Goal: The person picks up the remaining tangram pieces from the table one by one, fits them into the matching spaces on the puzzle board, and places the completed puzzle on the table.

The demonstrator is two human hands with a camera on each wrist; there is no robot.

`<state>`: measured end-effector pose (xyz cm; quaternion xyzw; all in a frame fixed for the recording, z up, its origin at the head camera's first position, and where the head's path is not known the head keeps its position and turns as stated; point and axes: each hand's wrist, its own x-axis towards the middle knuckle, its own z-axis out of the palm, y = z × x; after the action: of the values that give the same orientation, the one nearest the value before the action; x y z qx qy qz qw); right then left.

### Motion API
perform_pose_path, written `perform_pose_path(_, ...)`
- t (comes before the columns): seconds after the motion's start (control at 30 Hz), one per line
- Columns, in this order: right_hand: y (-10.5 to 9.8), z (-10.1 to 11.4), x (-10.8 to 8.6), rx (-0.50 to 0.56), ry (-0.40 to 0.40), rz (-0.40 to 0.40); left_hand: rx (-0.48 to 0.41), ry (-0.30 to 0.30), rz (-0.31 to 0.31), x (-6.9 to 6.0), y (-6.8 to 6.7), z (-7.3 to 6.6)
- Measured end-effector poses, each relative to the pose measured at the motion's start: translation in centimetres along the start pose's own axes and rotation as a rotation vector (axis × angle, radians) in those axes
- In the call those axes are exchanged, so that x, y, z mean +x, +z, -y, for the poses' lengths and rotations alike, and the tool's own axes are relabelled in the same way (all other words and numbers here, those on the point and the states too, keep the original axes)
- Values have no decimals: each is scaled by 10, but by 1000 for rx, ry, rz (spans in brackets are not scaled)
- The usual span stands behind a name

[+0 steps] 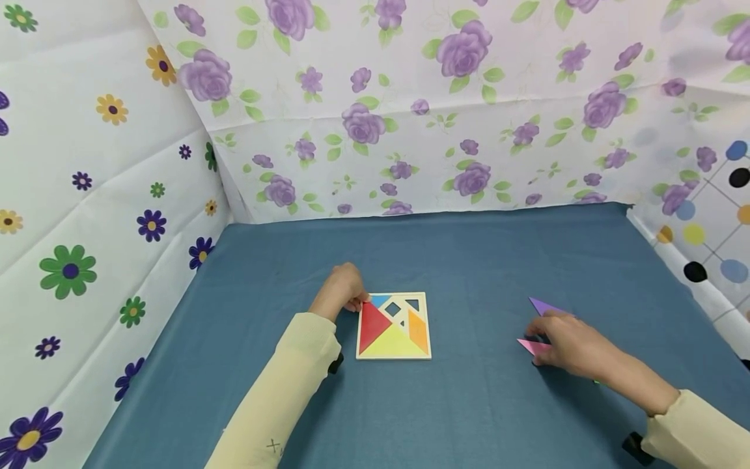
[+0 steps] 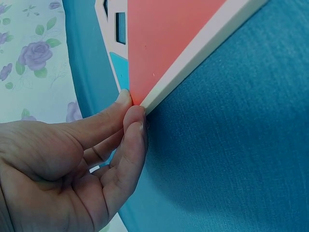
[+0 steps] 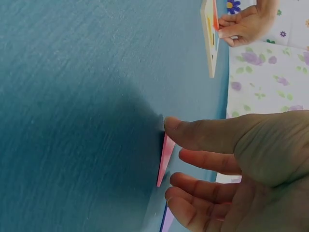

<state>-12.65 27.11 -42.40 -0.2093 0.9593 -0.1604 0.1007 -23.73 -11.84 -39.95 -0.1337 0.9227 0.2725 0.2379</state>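
Note:
A square wooden tangram board lies on the cloth. Seated in it are a red triangle, a yellow triangle, an orange parallelogram and a blue piece. Thumb and fingers of my left hand pinch the board's far left corner, beside the red triangle's tip. To the right, my right hand hovers low around a pink triangle. Its thumb touches the pink triangle, while the other fingers stand apart from the thumb. A purple triangle lies just beyond that hand, partly covered by it.
Blue cloth covers the table. Floral sheets hang along the back and sides. The board has several unfilled cutouts at its upper right. A green sliver shows under the right wrist, mostly hidden.

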Motion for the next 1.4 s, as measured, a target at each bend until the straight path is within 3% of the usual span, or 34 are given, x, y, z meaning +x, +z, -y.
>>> perform_pose_path(0.67,8,3,5,30,-28,-21,-9,14,2,3,1,3)
perform_pose_path(0.93,5,3,8,107,14,33,-3,4,0,3,1,2)
perform_pose_path(1.4,1,-1,13,132,24,92,-4,9,6,3,0,3)
